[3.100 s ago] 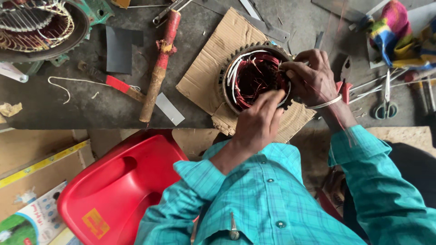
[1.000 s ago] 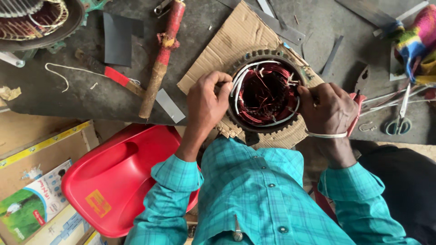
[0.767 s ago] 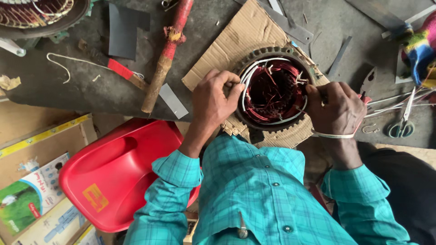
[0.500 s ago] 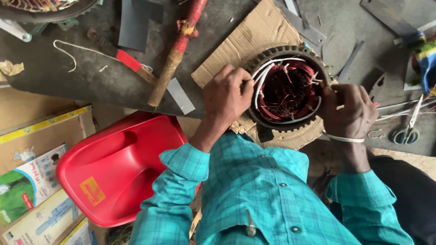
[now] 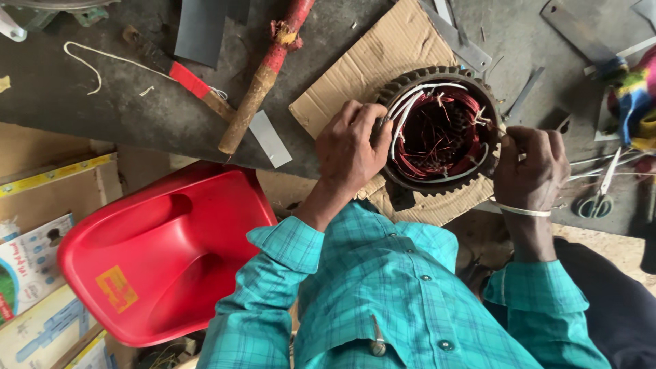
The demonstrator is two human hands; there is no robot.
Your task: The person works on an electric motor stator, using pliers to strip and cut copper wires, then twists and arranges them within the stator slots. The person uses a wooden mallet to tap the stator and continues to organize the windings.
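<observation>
- The round grey metal motor ring with red copper wire (image 5: 441,130) sits on brown cardboard (image 5: 369,75) on the dark surface (image 5: 123,102).
- The left hand (image 5: 352,147) fingers pinch its left rim.
- The right hand (image 5: 533,167) fingers curl on its right rim.

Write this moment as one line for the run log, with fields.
left hand: on motor stator left rim | right hand: on its right rim | stator: lies on cardboard | nearby: scissors, red chair
</observation>
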